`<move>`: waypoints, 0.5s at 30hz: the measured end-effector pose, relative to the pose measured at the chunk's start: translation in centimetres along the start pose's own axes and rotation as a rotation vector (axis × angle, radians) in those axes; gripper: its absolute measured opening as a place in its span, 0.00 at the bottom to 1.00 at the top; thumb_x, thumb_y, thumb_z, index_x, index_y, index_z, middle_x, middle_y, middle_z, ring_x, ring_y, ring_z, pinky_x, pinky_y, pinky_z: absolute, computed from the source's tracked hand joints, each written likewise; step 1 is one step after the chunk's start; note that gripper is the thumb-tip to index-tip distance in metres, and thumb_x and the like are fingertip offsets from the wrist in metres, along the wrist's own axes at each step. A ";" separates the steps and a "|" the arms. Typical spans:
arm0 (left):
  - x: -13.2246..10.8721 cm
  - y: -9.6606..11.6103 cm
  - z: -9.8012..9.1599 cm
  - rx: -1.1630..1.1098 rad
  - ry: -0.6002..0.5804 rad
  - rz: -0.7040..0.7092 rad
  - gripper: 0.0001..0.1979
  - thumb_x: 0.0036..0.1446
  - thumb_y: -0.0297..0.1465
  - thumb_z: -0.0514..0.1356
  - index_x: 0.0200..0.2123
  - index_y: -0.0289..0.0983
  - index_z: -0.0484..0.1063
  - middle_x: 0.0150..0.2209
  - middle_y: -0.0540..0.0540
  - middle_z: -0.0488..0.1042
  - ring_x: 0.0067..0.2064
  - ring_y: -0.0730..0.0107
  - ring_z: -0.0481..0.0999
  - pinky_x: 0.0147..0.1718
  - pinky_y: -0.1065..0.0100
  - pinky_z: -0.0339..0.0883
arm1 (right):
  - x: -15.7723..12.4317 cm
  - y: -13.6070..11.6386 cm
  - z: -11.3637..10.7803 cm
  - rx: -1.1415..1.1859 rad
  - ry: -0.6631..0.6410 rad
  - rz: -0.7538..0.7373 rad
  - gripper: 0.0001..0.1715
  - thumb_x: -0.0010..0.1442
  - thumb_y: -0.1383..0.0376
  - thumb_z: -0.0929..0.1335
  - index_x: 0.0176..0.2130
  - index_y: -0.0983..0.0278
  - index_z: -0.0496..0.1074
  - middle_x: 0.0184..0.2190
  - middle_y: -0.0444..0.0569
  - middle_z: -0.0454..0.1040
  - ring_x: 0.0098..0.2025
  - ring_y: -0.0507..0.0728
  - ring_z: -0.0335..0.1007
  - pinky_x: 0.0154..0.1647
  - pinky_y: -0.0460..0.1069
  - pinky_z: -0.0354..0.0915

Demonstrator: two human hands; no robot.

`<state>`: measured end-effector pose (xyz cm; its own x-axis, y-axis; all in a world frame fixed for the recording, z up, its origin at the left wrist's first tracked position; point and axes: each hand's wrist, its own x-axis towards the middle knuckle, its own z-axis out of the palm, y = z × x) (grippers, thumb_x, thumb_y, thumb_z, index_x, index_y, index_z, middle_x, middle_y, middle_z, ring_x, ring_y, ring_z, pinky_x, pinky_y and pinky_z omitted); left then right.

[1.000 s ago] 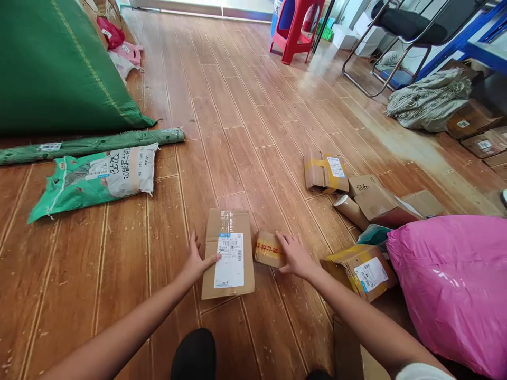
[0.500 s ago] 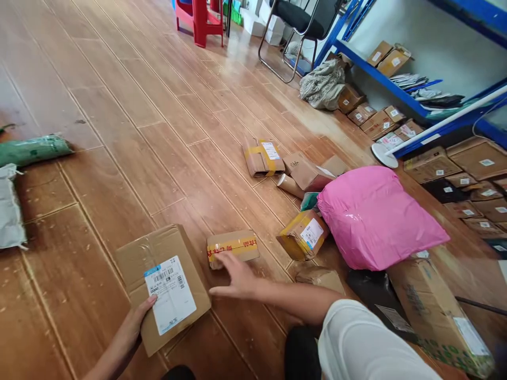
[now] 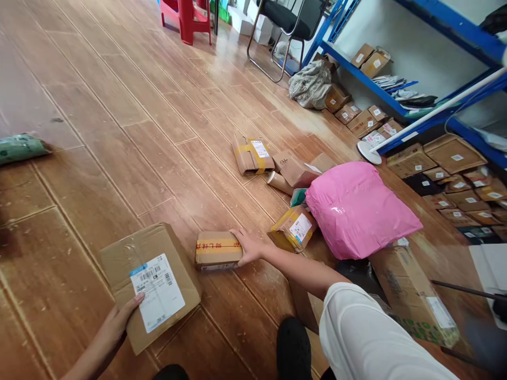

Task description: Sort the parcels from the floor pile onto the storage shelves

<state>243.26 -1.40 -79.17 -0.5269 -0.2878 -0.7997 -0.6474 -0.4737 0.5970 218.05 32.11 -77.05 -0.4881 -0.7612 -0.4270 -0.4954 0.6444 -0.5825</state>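
Wood-plank flr, blue shelving w/ parcels at upper R, red stool & black chair at the back. Person's L hand, low in view, grips the lg labelled box by its near-L edge, thumb on top by the label. R arm reaches across from the R; R hand clasps the R end of the sm. taped box, thumb on near side, fingers at far edge. Sm. box sits just R of lg one. Pink bag & other pkgs lie on flr to the R.

Brown carton, red-lettered yellow tape
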 end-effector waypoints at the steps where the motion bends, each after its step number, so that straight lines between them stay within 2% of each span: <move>1: 0.1 -0.1 -0.3 -0.002 -0.011 -0.013 0.42 0.47 0.46 0.69 0.62 0.37 0.64 0.45 0.45 0.82 0.50 0.50 0.79 0.51 0.59 0.74 | -0.4 -0.1 0.0 0.026 -0.059 0.010 0.76 0.32 0.53 0.80 0.69 0.65 0.45 0.61 0.62 0.58 0.60 0.70 0.61 0.61 0.60 0.61; 3: 0.3 -0.1 -0.8 -0.005 -0.031 -0.052 0.41 0.48 0.46 0.69 0.62 0.38 0.63 0.43 0.48 0.83 0.49 0.54 0.80 0.50 0.62 0.75 | -1.0 -0.2 0.2 0.076 -0.268 0.020 0.74 0.30 0.53 0.81 0.68 0.66 0.51 0.59 0.61 0.63 0.60 0.70 0.63 0.59 0.58 0.62; 5: 0.6 -0.2 -1.2 0.007 -0.034 -0.079 0.38 0.50 0.44 0.68 0.62 0.39 0.64 0.41 0.50 0.83 0.48 0.56 0.81 0.48 0.65 0.76 | -1.6 -0.3 0.9 0.165 -0.515 0.020 0.65 0.29 0.54 0.81 0.63 0.65 0.62 0.53 0.56 0.71 0.53 0.67 0.69 0.53 0.55 0.66; 6: 0.6 -0.2 -1.3 0.012 -0.032 -0.094 0.36 0.51 0.43 0.68 0.61 0.39 0.64 0.40 0.51 0.83 0.47 0.57 0.81 0.46 0.66 0.76 | -1.9 -0.2 1.3 0.209 -0.583 0.026 0.59 0.30 0.53 0.80 0.59 0.64 0.67 0.48 0.53 0.74 0.48 0.65 0.73 0.49 0.54 0.68; 7: 0.7 -0.3 -1.4 0.013 -0.027 -0.105 0.34 0.53 0.42 0.67 0.61 0.40 0.64 0.40 0.51 0.83 0.46 0.58 0.81 0.45 0.67 0.77 | -2.2 -0.1 1.8 0.241 -0.569 0.038 0.52 0.32 0.52 0.80 0.56 0.63 0.70 0.44 0.51 0.76 0.43 0.63 0.74 0.46 0.54 0.68; 8: 0.8 -0.3 -1.5 0.012 -0.023 -0.115 0.32 0.54 0.41 0.66 0.60 0.41 0.65 0.39 0.52 0.83 0.45 0.58 0.81 0.43 0.67 0.77 | -2.7 0.1 2.1 0.252 -0.452 0.064 0.46 0.36 0.49 0.78 0.53 0.62 0.72 0.42 0.50 0.76 0.41 0.62 0.74 0.45 0.53 0.68; 9: 0.9 -0.4 -1.5 0.009 -0.018 -0.123 0.30 0.54 0.41 0.66 0.59 0.41 0.65 0.39 0.52 0.83 0.45 0.59 0.81 0.42 0.67 0.77 | -3.3 0.5 2.2 0.236 -0.240 0.115 0.42 0.40 0.48 0.77 0.51 0.62 0.72 0.42 0.50 0.76 0.41 0.61 0.73 0.46 0.54 0.68; 11: 1.0 -0.6 -1.6 0.003 0.002 -0.131 0.27 0.54 0.40 0.66 0.56 0.41 0.67 0.38 0.52 0.83 0.44 0.58 0.82 0.39 0.68 0.78 | -4.9 1.8 1.7 0.123 0.322 0.301 0.39 0.46 0.45 0.74 0.50 0.64 0.71 0.45 0.55 0.73 0.46 0.63 0.70 0.52 0.55 0.64; 12: 1.0 -0.7 -1.6 0.000 0.011 -0.128 0.26 0.53 0.39 0.66 0.55 0.41 0.68 0.38 0.52 0.83 0.44 0.57 0.82 0.37 0.68 0.78 | -5.8 2.7 1.0 0.055 0.584 0.437 0.40 0.48 0.44 0.73 0.51 0.66 0.70 0.47 0.58 0.72 0.50 0.64 0.68 0.56 0.56 0.61; 13: 1.1 -0.7 -1.6 -0.003 0.020 -0.122 0.24 0.53 0.39 0.66 0.54 0.42 0.69 0.39 0.53 0.83 0.45 0.57 0.81 0.36 0.68 0.78 | -6.8 3.8 0.0 -0.009 0.790 0.608 0.43 0.48 0.42 0.72 0.52 0.68 0.68 0.49 0.61 0.70 0.53 0.66 0.65 0.59 0.58 0.59; 14: 1.2 -0.7 -1.6 -0.005 0.026 -0.111 0.23 0.54 0.38 0.65 0.53 0.43 0.69 0.39 0.53 0.83 0.45 0.57 0.81 0.36 0.69 0.78 | -7.8 5.0 -1.0 -0.054 0.929 0.806 0.48 0.47 0.41 0.73 0.54 0.71 0.66 0.51 0.64 0.68 0.56 0.68 0.62 0.60 0.59 0.57; 15: 1.2 -0.8 -1.5 -0.004 0.031 -0.100 0.22 0.54 0.38 0.65 0.53 0.44 0.70 0.40 0.54 0.83 0.46 0.58 0.81 0.36 0.70 0.77 | -8.6 6.2 -2.2 -0.067 0.996 1.016 0.56 0.44 0.38 0.73 0.57 0.73 0.63 0.54 0.68 0.65 0.58 0.71 0.59 0.61 0.60 0.55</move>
<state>243.95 -2.67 -80.71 -0.4424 -0.2639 -0.8571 -0.6937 -0.5049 0.5136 217.63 42.86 -75.50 -0.9255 0.3767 0.0401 0.3519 0.8940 -0.2773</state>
